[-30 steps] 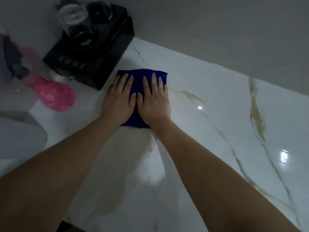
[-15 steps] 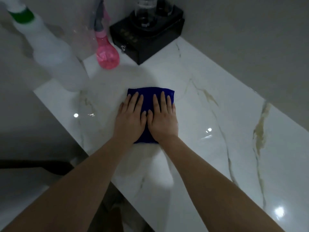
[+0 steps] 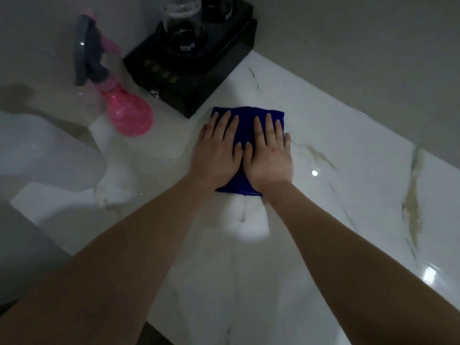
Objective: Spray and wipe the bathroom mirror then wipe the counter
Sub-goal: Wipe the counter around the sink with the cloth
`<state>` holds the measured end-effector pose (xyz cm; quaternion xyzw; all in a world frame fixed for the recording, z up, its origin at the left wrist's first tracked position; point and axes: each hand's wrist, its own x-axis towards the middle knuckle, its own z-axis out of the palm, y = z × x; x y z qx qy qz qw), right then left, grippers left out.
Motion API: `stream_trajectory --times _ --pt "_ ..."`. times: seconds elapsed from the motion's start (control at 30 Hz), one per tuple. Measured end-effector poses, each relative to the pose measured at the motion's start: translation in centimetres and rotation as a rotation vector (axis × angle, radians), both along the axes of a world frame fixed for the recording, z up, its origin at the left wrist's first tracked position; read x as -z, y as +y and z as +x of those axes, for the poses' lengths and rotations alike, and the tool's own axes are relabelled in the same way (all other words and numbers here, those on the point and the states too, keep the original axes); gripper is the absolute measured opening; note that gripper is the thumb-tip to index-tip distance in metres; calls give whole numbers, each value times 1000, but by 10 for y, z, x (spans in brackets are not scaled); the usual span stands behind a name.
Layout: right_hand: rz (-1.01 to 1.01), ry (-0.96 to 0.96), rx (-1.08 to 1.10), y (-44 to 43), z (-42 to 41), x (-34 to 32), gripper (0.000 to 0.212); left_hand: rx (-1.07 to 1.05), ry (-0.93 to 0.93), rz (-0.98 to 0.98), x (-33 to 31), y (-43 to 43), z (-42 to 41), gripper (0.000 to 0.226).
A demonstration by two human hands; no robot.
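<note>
A folded dark blue cloth (image 3: 246, 118) lies flat on the white marble counter (image 3: 336, 185). My left hand (image 3: 216, 153) and my right hand (image 3: 267, 153) rest side by side on it, palms down, fingers stretched out and pressing it against the stone. The cloth's far edge sits close to the black box. A pink spray bottle (image 3: 127, 115) with a grey trigger stands to the left of the cloth, apart from both hands.
A black box (image 3: 189, 78) carrying upturned glasses (image 3: 181, 18) stands in the far corner against the grey wall. A large blurred white bottle (image 3: 42, 155) looms at the left. The counter's front edge runs diagonally at lower left; marble stretches away to the right.
Both hands have slid the cloth back toward the black box, after drawing it away from the box half a second before. The view has shifted, and the white bottle now sits lower left.
</note>
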<state>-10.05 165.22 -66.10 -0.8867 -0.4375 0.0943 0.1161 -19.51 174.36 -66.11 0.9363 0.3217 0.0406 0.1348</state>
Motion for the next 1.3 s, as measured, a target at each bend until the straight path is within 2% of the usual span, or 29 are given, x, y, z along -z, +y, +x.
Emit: stream_trajectory --times 0.27,0.63,0.87,1.07,1.2,1.3 --pt "35 -39 132 73 72 4 59 53 -16 33 2 71 87 54" --pt "52 -30 116 75 76 5 61 56 22 90 -6 66 88 52" --pt "31 -31 48 4 36 2 59 67 62 151 -14 -6 43 55" --pt "13 -16 9 -74 2 0 58 73 120 165 -3 -77 7 65" --pt "1 -32 29 -128 -1 0 57 124 155 191 3 -119 11 72" --pt "19 -4 106 -181 17 0 57 217 155 197 3 -163 38 69"
